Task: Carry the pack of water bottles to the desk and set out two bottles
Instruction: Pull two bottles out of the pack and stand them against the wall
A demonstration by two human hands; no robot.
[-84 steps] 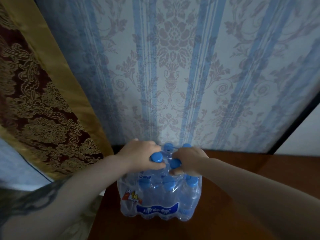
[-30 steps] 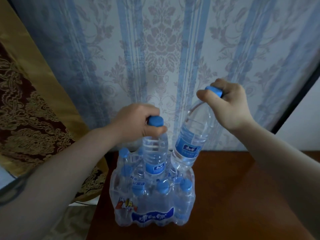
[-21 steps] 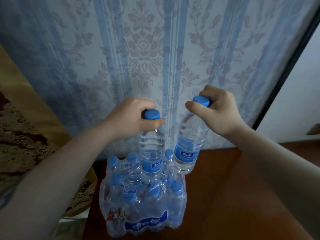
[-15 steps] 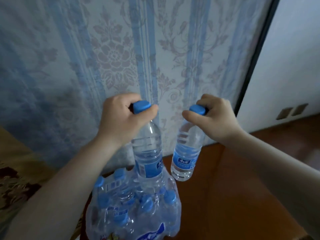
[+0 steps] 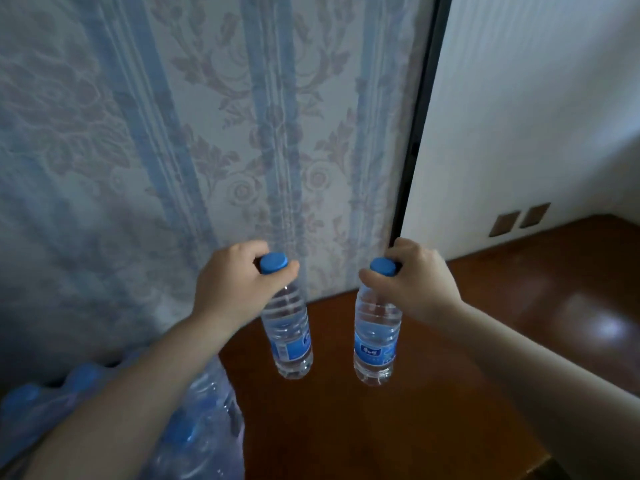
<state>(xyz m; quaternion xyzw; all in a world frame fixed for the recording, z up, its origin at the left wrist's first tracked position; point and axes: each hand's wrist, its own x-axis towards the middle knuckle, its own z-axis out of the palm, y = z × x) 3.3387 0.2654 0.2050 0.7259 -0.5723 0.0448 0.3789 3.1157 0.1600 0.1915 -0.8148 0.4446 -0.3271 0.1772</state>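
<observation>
My left hand (image 5: pixel 235 289) grips the neck of a clear water bottle (image 5: pixel 289 334) with a blue cap and blue label. My right hand (image 5: pixel 419 289) grips a second, matching bottle (image 5: pixel 375 341) the same way. Both bottles are upright, side by side, low over the brown wooden desk (image 5: pixel 398 427); whether their bases touch it I cannot tell. The shrink-wrapped pack of bottles (image 5: pixel 204 431) stands at the desk's left end, partly hidden under my left forearm.
Blue-striped floral wallpaper (image 5: pixel 207 133) rises right behind the desk. A dark vertical strip (image 5: pixel 419 126) separates it from a white wall (image 5: pixel 536 98) with two bronze outlet plates (image 5: pixel 519 220). The desk top extends to the right and its front edge shows at lower right.
Both hands pulled a bottle up out of the pack, carried them to the right, and lowered them toward the desk. The view swung right, leaving the pack at lower left.
</observation>
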